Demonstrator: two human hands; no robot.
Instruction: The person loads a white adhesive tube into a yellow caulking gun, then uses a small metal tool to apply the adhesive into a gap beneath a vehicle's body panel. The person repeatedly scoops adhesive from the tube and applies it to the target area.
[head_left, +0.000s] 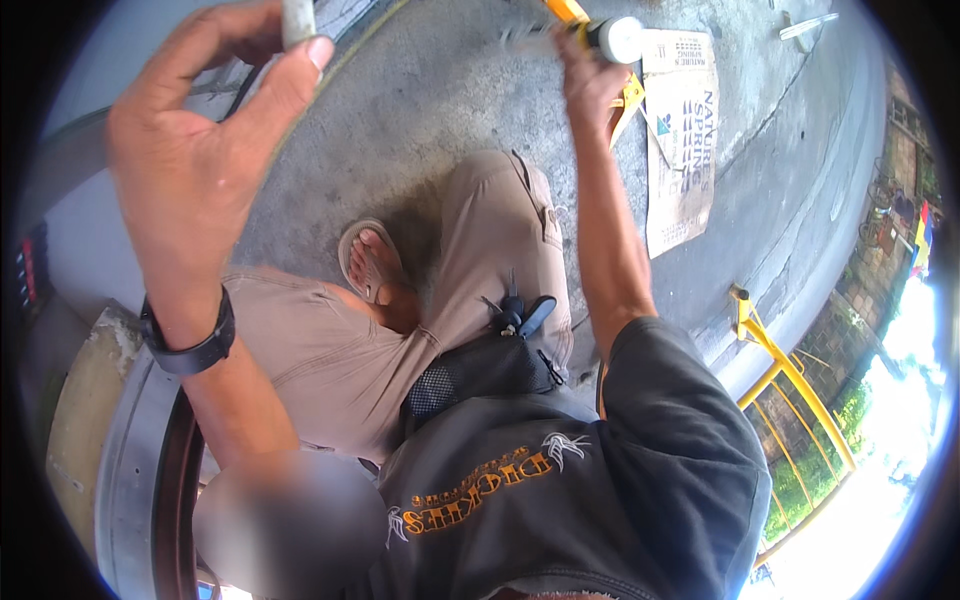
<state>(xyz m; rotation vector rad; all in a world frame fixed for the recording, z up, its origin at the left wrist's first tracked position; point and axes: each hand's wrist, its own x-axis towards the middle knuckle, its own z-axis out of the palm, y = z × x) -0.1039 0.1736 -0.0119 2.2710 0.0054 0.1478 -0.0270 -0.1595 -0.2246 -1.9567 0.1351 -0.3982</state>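
Note:
My left hand (200, 130) is raised at the upper left, a black wristband (190, 345) on its wrist. Its thumb and fingers pinch a short pale grey cylinder (297, 20) that runs out of the top of the picture. My right hand (590, 75) reaches up at the top centre and grips a yellow tool with a round white end (620, 38). What the tool touches is cut off by the frame's edge. Below both hands are beige trousers (490, 230) and a foot in a sandal (370, 260) on the concrete floor.
A flattened cardboard sheet (680, 130) lies on the concrete to the right of my right hand. A yellow metal frame (790, 380) stands at the lower right. A curved metal rim (130, 460) fills the lower left. Small tools (525, 315) stick out of a dark waist pouch.

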